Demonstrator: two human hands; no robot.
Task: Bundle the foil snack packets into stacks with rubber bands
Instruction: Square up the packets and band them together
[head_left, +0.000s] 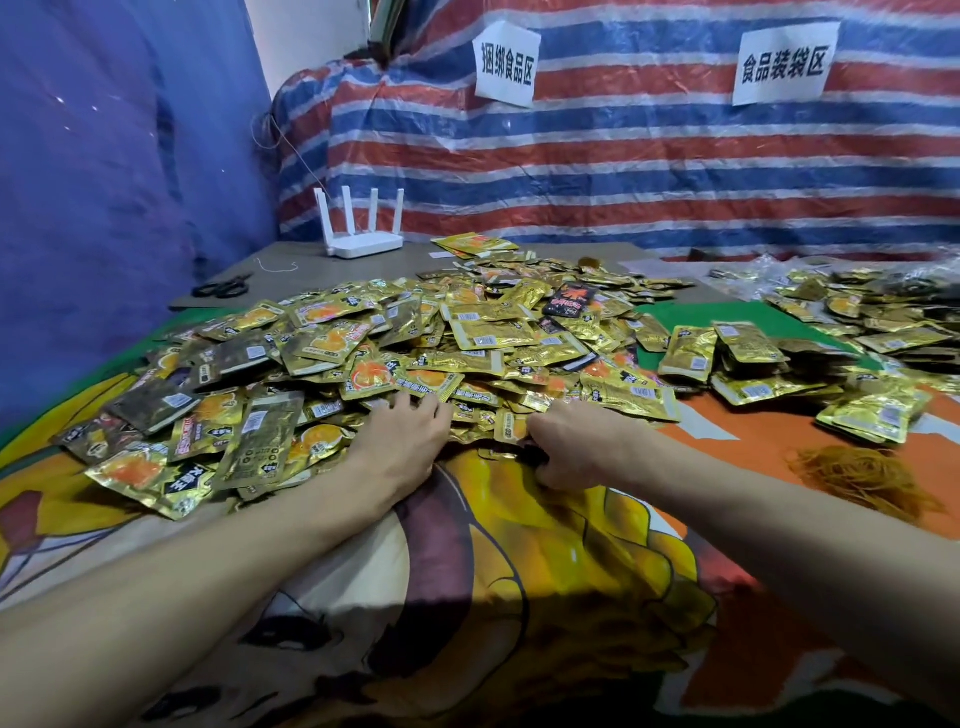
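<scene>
The packets (395, 338) lay in a wide, loose gold heap across the middle of the worktop (363, 270), its near edge right under both hands. The left hand (402, 436) rested palm down on that edge, fingers fairly straight and spread over the foil, gripping nothing. The right hand (566, 447) sat just beside it at the same edge, fingers curled under toward the cloth (545, 571); whether they held a packet could not be told. A single black packet (569, 299) lay on top of the heap toward the back. To the right of the hands, apart from the heap, stood several stacks (748, 358), with more packets scattered beyond them. Nearer, on the right, a tangle of bands (862, 478) lay on the printed cloth, well clear of the right hand. Behind the heap on the left, a white router (363, 234) and black scissors (223, 286) sat on the bare worktop. A striped tarp (623, 156) hung behind, bearing two paper signs (506, 65), and a blue sheet (104, 182) hung at left.
</scene>
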